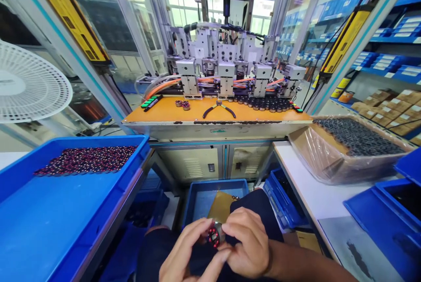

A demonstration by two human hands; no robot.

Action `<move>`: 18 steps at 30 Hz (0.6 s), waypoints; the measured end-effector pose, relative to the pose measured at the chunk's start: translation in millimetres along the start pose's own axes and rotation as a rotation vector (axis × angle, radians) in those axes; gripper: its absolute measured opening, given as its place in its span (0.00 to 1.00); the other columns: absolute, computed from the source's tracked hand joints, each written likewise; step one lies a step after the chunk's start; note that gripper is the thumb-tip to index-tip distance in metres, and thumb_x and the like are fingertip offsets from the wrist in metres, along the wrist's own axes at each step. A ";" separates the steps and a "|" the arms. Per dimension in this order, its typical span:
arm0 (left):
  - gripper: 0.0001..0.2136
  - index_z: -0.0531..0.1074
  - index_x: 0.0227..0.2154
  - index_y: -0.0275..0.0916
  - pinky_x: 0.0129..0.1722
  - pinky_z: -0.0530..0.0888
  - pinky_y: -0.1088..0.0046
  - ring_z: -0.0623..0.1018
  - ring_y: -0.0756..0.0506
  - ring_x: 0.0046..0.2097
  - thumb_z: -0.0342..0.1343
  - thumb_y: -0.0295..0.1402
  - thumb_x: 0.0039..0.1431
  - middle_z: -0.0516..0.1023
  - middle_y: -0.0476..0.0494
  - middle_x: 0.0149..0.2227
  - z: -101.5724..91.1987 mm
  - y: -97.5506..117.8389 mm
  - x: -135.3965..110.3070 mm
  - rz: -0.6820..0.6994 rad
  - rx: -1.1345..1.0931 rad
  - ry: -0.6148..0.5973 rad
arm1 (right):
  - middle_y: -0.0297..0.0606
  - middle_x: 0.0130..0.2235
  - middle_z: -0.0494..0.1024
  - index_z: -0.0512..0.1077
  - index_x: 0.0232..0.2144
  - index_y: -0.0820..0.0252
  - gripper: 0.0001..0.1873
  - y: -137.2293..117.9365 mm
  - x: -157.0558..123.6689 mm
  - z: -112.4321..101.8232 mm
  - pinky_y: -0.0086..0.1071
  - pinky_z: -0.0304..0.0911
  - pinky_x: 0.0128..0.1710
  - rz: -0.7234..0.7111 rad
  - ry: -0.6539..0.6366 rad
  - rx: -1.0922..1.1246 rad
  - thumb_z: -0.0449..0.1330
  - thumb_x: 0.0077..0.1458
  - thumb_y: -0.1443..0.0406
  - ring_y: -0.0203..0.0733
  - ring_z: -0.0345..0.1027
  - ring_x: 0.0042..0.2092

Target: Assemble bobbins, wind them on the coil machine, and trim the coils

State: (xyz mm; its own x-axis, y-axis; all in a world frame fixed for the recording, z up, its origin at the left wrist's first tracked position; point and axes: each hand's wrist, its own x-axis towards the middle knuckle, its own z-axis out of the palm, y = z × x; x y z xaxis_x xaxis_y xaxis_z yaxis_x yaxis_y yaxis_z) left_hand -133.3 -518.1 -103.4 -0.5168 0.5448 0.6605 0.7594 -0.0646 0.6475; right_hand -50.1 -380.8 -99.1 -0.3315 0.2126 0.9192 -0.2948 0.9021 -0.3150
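Observation:
Above my lap, a small cylindrical metal part (215,234) has its dark face with red dots turned toward my left side. My left hand (184,251) curves around that face, its index finger at the top rim and its thumb below. On the other side, my right hand (246,242) pinches the part's metal body between thumb and fingers. Below and beyond my hands is a blue bin (197,198) with a brown sheet (220,205) and a few small parts in it.
A blue tray (66,212) of similar red-dotted parts stands left. Ahead, an orange bench (158,113) carries pliers (219,107), several dark cylinders (269,104) and a press machine (226,71). On the right sits a plastic-lined carton (329,163). A white fan (33,82) is at far left.

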 end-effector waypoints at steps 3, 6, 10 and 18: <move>0.18 0.73 0.48 0.43 0.39 0.81 0.75 0.83 0.45 0.39 0.65 0.30 0.55 0.82 0.45 0.40 3.2 8.5 5.7 0.001 0.000 -0.030 | 0.37 0.27 0.75 0.68 0.40 0.61 0.05 -0.2 -0.1 -0.6 0.31 0.70 0.29 -0.062 -0.007 0.000 0.55 0.61 0.69 0.37 0.68 0.27; 0.18 0.72 0.48 0.43 0.41 0.80 0.74 0.83 0.46 0.39 0.65 0.28 0.55 0.82 0.45 0.40 -0.6 10.1 9.6 0.020 0.014 -0.044 | 0.38 0.28 0.75 0.68 0.40 0.61 0.07 -4.1 1.9 -7.2 0.32 0.71 0.30 -0.021 -0.049 0.009 0.55 0.58 0.71 0.37 0.69 0.29; 0.19 0.72 0.49 0.39 0.45 0.78 0.72 0.81 0.45 0.43 0.62 0.21 0.55 0.81 0.41 0.42 -10.5 8.3 13.6 0.123 0.153 -0.042 | 0.39 0.32 0.75 0.69 0.39 0.59 0.08 -14.9 4.9 -22.9 0.33 0.73 0.34 0.101 -0.048 0.003 0.57 0.56 0.71 0.38 0.72 0.33; 0.14 0.74 0.47 0.33 0.43 0.76 0.67 0.79 0.42 0.41 0.59 0.26 0.58 0.82 0.38 0.39 -19.2 -3.2 20.0 0.392 0.417 -0.088 | 0.53 0.56 0.69 0.73 0.39 0.61 0.11 -12.8 33.0 -37.3 0.47 0.69 0.55 -0.101 -0.426 0.009 0.57 0.53 0.76 0.53 0.63 0.60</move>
State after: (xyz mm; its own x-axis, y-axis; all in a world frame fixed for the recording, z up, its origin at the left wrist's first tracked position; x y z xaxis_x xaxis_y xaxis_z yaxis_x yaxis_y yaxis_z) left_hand -153.7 -523.1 -85.0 -0.1443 0.6148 0.7753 0.9882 0.0497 0.1446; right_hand -23.9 -371.4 -55.9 -0.6403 -0.0526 0.7663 -0.3523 0.9066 -0.2321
